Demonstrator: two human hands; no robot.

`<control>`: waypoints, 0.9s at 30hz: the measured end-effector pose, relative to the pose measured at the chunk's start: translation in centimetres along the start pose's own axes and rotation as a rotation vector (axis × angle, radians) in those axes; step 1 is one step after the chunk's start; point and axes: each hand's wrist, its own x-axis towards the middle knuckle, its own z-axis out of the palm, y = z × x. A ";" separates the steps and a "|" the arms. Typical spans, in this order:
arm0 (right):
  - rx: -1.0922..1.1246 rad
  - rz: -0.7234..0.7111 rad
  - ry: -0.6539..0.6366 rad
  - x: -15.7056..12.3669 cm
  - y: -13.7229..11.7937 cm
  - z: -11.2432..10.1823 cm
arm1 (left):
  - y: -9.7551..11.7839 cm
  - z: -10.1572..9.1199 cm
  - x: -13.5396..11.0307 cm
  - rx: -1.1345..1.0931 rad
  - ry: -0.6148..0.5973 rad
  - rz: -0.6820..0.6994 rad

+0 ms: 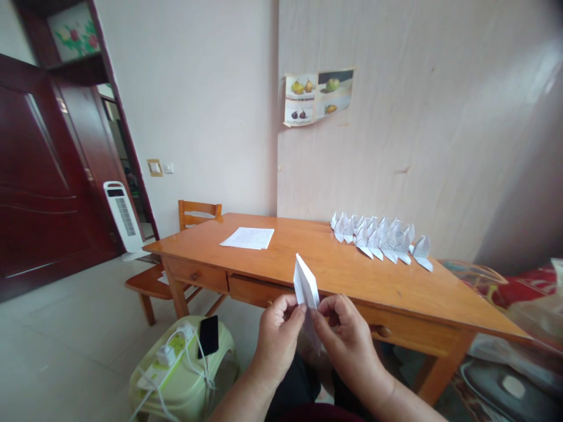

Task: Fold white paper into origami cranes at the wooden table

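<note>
A folded white paper piece [306, 282] with a pointed top stands upright between my hands, in front of the table's near edge. My left hand [281, 328] pinches its left side between thumb and fingers. On the other side, my right hand [345, 331] is closed on its right edge, thumb against the paper. The paper's lower part hangs below the thumbs, partly covered by them. Several folded paper pieces [382, 239] stand in rows at the table's right end. A stack of printed sheets [247, 238] lies flat on the left half.
The wooden table [294, 240] has drawers along its front. A pale green stool [224, 346] at lower left carries a power strip [165, 363] with cords and a black phone [208, 336]. A wooden chair [200, 208] and a bench [145, 285] stand at the table's left.
</note>
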 end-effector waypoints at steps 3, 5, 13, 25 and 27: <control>-0.015 -0.034 -0.020 -0.2 -0.5 0.0 | 0.1 0.0 0.0 -0.016 0.006 0.012; -0.024 -0.052 -0.035 -0.3 -0.8 0.0 | 0.2 0.1 -0.1 -0.026 -0.003 0.020; -0.079 -0.086 -0.014 -0.3 -0.3 0.2 | -0.1 -0.1 -0.4 0.021 -0.003 0.054; -0.173 -0.108 -0.020 -0.2 -0.9 0.1 | -0.4 0.2 -0.6 0.322 0.102 0.233; -0.165 -0.093 -0.020 -0.2 -0.9 0.2 | -0.3 0.2 -0.7 0.329 0.097 0.233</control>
